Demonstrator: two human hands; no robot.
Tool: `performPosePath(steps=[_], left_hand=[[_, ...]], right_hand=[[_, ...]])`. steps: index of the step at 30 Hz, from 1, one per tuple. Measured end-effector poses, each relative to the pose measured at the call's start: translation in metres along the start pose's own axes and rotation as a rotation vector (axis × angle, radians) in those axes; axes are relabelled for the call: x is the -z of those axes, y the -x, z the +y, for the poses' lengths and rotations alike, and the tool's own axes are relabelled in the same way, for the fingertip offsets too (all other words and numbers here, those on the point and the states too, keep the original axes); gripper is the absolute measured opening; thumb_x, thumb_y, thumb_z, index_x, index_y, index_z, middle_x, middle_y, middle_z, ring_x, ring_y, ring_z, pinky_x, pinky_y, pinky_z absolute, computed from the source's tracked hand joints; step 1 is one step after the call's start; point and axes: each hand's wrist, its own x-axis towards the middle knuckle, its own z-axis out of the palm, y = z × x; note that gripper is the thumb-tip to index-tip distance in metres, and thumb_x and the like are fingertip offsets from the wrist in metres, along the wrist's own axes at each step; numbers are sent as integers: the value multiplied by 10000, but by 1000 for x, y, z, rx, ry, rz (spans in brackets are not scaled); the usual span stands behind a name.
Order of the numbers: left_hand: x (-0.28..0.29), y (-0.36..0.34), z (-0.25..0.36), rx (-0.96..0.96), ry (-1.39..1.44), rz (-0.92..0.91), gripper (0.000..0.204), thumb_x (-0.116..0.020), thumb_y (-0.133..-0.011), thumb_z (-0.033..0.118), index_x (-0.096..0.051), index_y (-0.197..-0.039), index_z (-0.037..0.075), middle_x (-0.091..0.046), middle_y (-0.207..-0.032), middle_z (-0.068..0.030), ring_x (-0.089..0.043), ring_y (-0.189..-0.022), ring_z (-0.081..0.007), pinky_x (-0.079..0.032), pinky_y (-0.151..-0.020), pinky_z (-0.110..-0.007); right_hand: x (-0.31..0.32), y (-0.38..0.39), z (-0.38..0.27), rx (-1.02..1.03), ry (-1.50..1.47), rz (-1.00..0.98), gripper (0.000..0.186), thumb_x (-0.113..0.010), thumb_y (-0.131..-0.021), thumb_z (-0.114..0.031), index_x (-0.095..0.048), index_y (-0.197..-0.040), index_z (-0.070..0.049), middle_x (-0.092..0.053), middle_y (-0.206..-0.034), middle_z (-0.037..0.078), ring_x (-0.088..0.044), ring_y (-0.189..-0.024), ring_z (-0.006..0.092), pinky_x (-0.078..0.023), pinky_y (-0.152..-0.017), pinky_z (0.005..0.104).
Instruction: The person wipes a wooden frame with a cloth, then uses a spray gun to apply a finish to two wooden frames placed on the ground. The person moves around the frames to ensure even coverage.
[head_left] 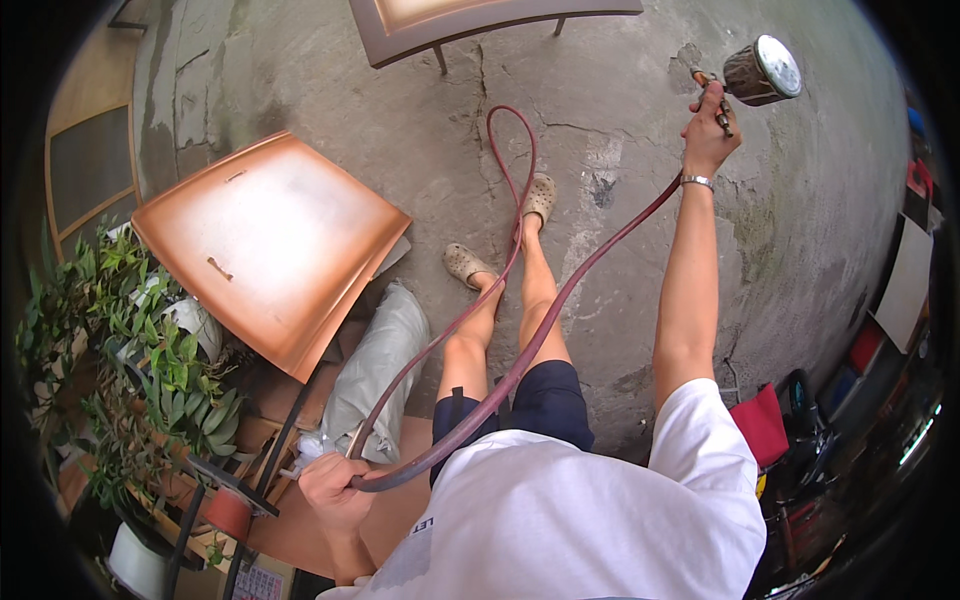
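Observation:
My right hand point(711, 132), at the end of an outstretched arm, is closed round the handle of a spray gun point(763, 72) with a metal paint cup on its side. A dark red air hose point(570, 290) runs back from that hand across my body. Low on the left, my left hand point(335, 488) grips the same hose, whose slack loops over the floor by my feet. To the left lies a panel point(262, 245), pale in the middle and orange-brown toward its edges. A second panel point(480, 28) with a brownish-grey rim stands on thin legs at the far side.
Leafy potted plants point(150, 370) crowd the left, beside a grey wrapped bundle point(375, 360) and a dark metal stand point(235, 485). The cracked concrete floor point(620, 130) stretches ahead. At the right are a red seat-like object point(762, 425) and assorted dark clutter.

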Motion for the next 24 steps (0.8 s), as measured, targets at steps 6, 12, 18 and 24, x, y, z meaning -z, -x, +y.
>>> performPosePath(steps=[6, 12, 18, 24], left_hand=[[-19, -31, 7, -27, -7, -35, 215, -822, -592, 108, -622, -613, 31, -437, -510, -67, -442, -442, -231, -310, -466, -332], [-9, -26, -4, -21, -33, 110, 296, -859, -613, 183, -606, -596, 29, -432, -509, -57, -423, -443, -209, -286, -465, -326], [20, -3, -26, -1, 43, 224, 427, -870, -671, 326, -585, -592, 19, -412, -500, -30, -398, -445, -175, -268, -467, -317], [36, 27, -55, 14, 76, 317, 529, -829, -755, 445, -568, -591, 15, -389, -502, -29, -387, -444, -173, -257, -469, -308]], right_hand=[[24, -55, 36, -81, 21, 177, 561, -540, -1027, -523, -788, -951, -25, -656, -627, 82, -558, -388, 133, -421, -357, 281], [-11, 13, 39, -195, -125, 8, 627, -557, -1019, -529, -694, -778, 33, -639, -602, 79, -549, -376, 130, -383, -341, 273], [-49, 123, -6, -190, -271, -204, 569, -581, -1016, -509, -726, -899, 29, -653, -645, 76, -512, -390, 106, -358, -360, 266], [-91, 215, -51, -115, -274, -335, 481, -600, -1022, -459, -765, -1038, -7, -650, -651, 40, -498, -413, 68, -354, -391, 260]])
